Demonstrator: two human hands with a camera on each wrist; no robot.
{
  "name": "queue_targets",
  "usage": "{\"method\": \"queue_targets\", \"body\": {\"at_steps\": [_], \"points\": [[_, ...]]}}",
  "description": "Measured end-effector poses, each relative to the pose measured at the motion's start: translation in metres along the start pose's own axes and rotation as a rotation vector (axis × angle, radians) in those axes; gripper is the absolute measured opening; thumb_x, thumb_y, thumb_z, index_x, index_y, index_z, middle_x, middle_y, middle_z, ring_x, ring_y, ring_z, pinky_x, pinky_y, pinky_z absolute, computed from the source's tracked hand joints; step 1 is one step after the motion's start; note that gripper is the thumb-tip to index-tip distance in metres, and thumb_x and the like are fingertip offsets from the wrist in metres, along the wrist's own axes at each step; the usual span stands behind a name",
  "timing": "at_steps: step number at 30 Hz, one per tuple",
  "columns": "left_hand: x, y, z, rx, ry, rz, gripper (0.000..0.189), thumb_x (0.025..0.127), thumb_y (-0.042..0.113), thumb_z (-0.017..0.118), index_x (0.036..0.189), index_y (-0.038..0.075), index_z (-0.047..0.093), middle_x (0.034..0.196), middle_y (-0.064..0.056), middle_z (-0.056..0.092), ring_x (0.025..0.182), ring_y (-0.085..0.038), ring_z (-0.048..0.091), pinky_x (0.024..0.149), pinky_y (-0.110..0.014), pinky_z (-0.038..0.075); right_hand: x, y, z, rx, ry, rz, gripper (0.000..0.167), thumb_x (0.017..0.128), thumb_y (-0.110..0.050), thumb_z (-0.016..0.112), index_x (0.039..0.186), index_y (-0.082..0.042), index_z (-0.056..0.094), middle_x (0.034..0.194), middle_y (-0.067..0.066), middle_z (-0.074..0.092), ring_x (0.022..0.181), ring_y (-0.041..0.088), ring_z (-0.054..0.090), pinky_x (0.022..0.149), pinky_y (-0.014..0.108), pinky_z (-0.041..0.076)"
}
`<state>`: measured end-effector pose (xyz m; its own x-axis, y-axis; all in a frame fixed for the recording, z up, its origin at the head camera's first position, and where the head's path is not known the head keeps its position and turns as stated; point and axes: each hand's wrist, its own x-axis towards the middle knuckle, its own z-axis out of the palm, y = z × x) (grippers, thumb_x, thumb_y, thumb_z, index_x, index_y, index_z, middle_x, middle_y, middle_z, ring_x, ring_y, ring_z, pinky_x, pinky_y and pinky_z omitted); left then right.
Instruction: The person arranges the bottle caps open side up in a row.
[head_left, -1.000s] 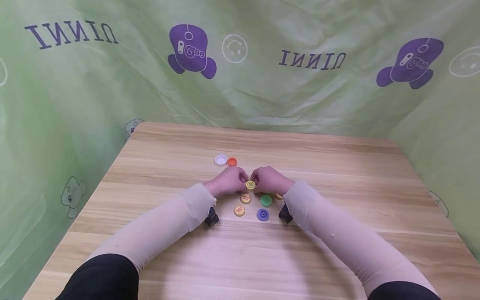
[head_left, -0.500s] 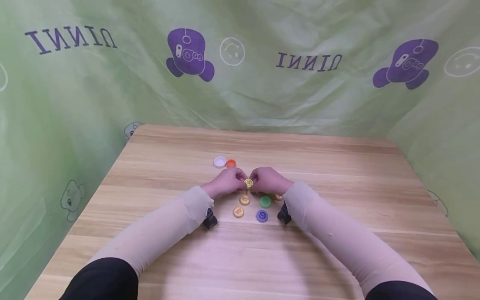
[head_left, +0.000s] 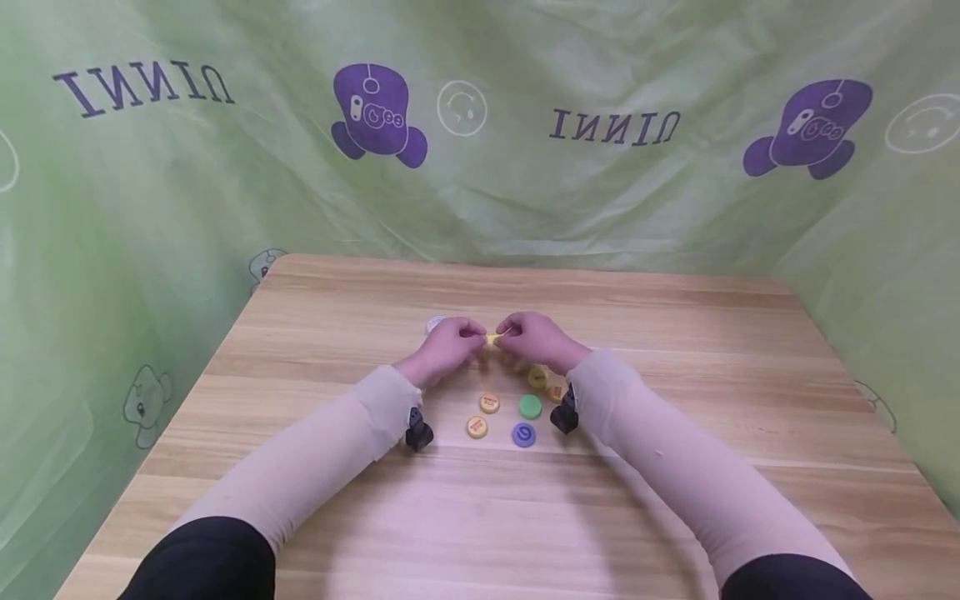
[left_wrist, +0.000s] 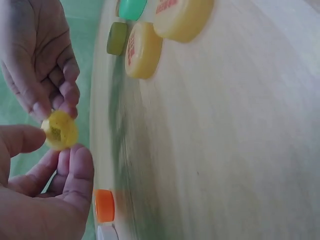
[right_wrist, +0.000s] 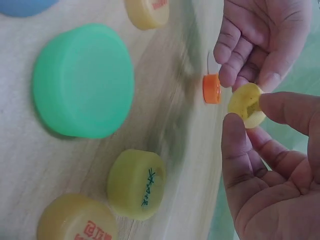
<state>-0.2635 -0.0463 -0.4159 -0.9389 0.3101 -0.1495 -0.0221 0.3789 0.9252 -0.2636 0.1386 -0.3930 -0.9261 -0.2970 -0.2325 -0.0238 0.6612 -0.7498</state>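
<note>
Between my two hands, a yellow bottle cap [head_left: 492, 338] is held up over the table. Its round face shows a dark square mark in the left wrist view [left_wrist: 60, 131], and its hollow side appears in the right wrist view. My left hand [head_left: 450, 343] pinches one edge with thumb and fingertips. From the opposite edge my right hand [head_left: 542, 340] pinches it too, thumb against the cap. Nearest below the right hand lies another yellow cap [right_wrist: 136, 184] with green writing. An orange cap [left_wrist: 104, 205] lies by the left hand, hidden behind it in the head view.
On the wooden table [head_left: 465, 517] lie a green cap [head_left: 530, 407], a blue cap [head_left: 524, 434] and several pale orange caps with red print [head_left: 477, 427]. A white cap [head_left: 435, 323] sits partly behind the left hand. Green cloth [head_left: 480, 200] hangs behind the table.
Both hands have moved away from me with the yellow cap, which has turned so its face no longer points up at the head camera. The cap with writing has come into view; the orange one is now covered.
</note>
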Motion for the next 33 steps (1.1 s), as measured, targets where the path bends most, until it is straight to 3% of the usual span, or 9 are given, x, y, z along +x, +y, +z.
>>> {"method": "queue_targets", "body": {"at_steps": [8,17,27,33], "points": [[0.007,0.009,0.001,-0.167,0.085,-0.012,0.028,0.104,0.003,0.054,0.128,-0.010,0.060,0.129,-0.025,0.063,0.118,-0.036,0.063,0.102,-0.039,0.054,0.008,-0.004,-0.002,0.141,0.060,0.032,0.025,0.105,-0.016,0.059,0.116,0.006,0.065,0.102,0.018,0.070,0.094,0.031,0.068,0.083,0.036,0.059],[0.015,0.016,-0.006,-0.278,0.048,-0.075,0.033,0.109,0.011,0.049,0.131,-0.013,0.056,0.133,-0.027,0.060,0.120,-0.036,0.062,0.104,-0.040,0.052,0.018,-0.004,-0.004,0.284,0.088,0.092,0.028,0.108,-0.013,0.051,0.118,0.010,0.063,0.101,0.017,0.066,0.087,0.023,0.065,0.088,0.037,0.060],[0.020,0.014,-0.006,-0.221,0.020,-0.116,0.037,0.109,0.012,0.049,0.136,-0.012,0.054,0.131,-0.026,0.061,0.121,-0.036,0.062,0.104,-0.039,0.053,0.028,0.004,-0.001,0.354,0.105,0.133,0.019,0.105,-0.004,0.055,0.118,0.009,0.060,0.091,0.014,0.066,0.074,0.016,0.065,0.074,0.028,0.061],[0.020,0.014,-0.004,-0.187,0.001,-0.127,0.033,0.106,0.009,0.051,0.130,-0.012,0.058,0.106,-0.014,0.063,0.096,-0.023,0.062,0.096,-0.037,0.054,0.030,0.008,0.000,0.368,0.049,0.166,0.020,0.102,0.003,0.054,0.121,0.010,0.058,0.087,0.015,0.066,0.069,0.015,0.064,0.066,0.024,0.059]]}}
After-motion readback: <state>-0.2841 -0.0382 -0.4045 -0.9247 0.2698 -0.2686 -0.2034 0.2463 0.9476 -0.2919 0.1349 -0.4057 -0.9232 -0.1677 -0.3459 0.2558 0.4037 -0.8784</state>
